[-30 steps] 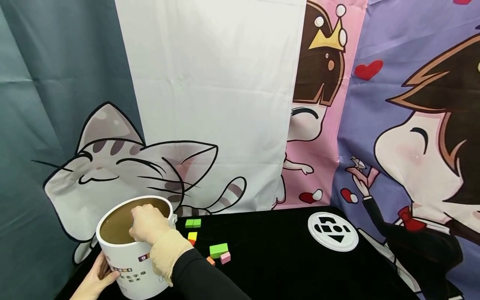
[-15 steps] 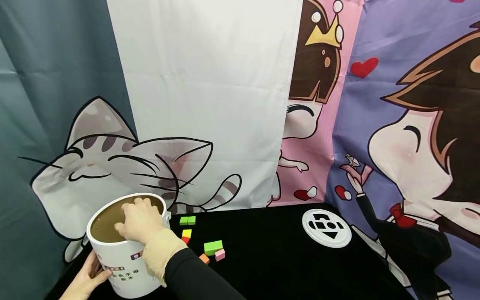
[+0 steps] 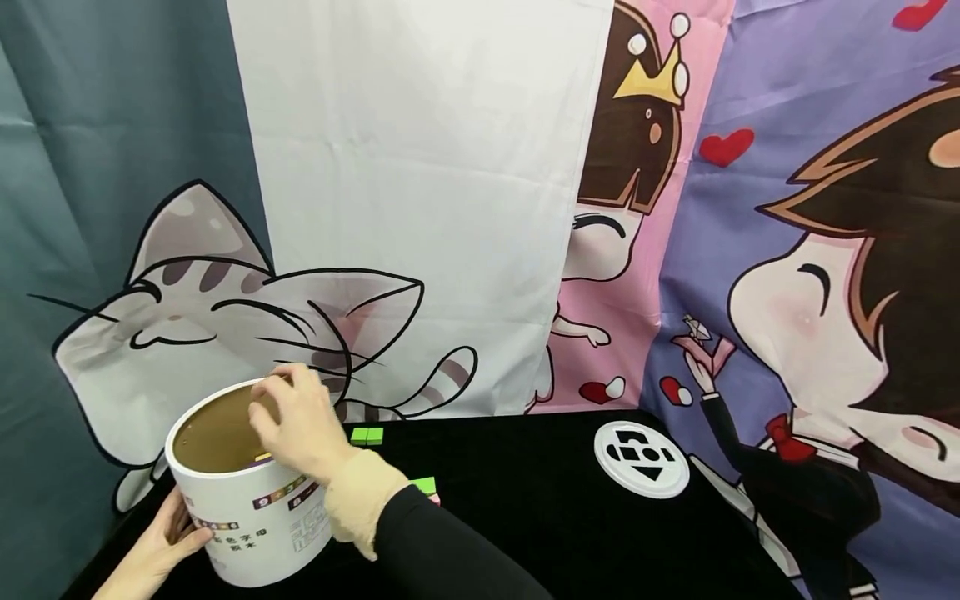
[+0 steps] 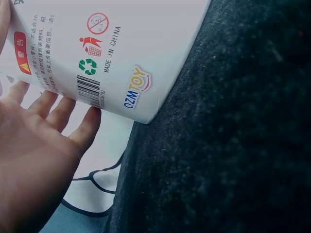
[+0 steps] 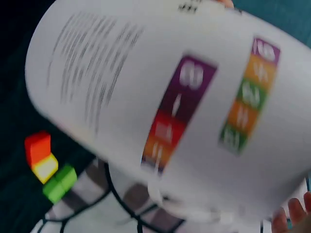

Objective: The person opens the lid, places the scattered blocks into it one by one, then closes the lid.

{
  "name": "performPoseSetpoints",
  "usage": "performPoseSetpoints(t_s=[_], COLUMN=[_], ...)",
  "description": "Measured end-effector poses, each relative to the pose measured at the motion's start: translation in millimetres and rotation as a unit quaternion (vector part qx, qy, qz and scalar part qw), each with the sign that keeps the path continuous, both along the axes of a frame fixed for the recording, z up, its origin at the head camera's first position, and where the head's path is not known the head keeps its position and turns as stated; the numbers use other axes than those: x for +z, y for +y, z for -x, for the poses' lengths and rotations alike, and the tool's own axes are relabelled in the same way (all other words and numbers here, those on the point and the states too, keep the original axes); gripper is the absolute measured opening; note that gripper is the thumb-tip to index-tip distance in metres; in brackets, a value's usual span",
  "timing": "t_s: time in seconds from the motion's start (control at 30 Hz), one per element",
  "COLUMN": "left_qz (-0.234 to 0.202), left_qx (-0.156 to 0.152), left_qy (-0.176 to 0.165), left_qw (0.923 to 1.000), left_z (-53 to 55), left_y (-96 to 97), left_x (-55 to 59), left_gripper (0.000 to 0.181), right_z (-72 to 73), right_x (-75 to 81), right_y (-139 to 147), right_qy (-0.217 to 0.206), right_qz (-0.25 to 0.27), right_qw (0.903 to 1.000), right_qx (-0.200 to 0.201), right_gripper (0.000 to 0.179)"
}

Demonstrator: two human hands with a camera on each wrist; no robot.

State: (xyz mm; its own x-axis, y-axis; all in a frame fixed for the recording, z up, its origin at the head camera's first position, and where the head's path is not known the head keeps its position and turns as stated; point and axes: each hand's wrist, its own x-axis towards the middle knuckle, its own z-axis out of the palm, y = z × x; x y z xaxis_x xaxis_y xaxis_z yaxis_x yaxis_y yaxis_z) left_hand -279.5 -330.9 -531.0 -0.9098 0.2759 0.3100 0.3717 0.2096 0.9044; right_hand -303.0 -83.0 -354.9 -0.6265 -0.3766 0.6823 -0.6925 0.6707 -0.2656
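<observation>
A white bucket [image 3: 255,525] with printed labels stands tilted at the left of the black-covered table, its mouth facing up. My left hand [image 3: 161,542] grips its lower left side, thumb in front; the left wrist view shows the fingers [image 4: 87,128] spread along the wall. My right hand [image 3: 303,425] is over the bucket's right rim, fingers loosely bent, with a gap between thumb and forefinger. Small yellow and purple pieces [image 3: 262,458] show just inside the near rim. In the right wrist view, the right fingertips [image 5: 294,213] appear beyond the bucket's edge.
Two small green blocks [image 3: 367,436] lie right of the bucket, and a larger green block [image 3: 424,485] is partly hidden by my sleeve. Red [image 5: 38,147] and yellow [image 5: 45,168] blocks show in the right wrist view. A white lid with shape cutouts [image 3: 641,477] lies at the right.
My right hand has risen from inside the bucket to its right rim. The left hand keeps its grip. The arm now covers several blocks seen before.
</observation>
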Motion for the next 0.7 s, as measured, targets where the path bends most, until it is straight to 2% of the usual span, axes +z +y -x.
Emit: performPoseSetpoints(t_s=[0.1,0.27,0.4,0.53,0.7], left_qz=[-0.003,-0.025,-0.029,-0.019,-0.009], left_qx=[0.001,-0.001,0.0,0.003,0.005], left_qy=[-0.001,0.0,0.011,0.0,-0.011], left_qw=[1.0,0.9997,0.9995,0.9998,0.9999], left_z=[0.1,-1.7,-5.8,-7.0,-6.6], left_y=[3.9,5.2,1.1,1.4,6.0], left_x=[0.4,-1.6,-3.0,0.2,5.3], left_gripper=[0.085,0.085,0.085,0.085,0.084], right_z=[4.4,4.7,3.1,1.9,0.9], right_x=[6.5,16.0,15.6,3.4,-24.7], right_y=[27,75,105,133,158], right_qy=[-0.003,0.01,-0.027,-0.081,-0.117], right_qz=[-0.027,-0.133,-0.166,-0.163,-0.157], right_qw=[0.9996,0.9907,0.9852,0.9822,0.9785], right_qx=[-0.006,-0.027,-0.031,-0.048,-0.066], right_gripper=[0.018,0.022,0.022,0.019,0.016])
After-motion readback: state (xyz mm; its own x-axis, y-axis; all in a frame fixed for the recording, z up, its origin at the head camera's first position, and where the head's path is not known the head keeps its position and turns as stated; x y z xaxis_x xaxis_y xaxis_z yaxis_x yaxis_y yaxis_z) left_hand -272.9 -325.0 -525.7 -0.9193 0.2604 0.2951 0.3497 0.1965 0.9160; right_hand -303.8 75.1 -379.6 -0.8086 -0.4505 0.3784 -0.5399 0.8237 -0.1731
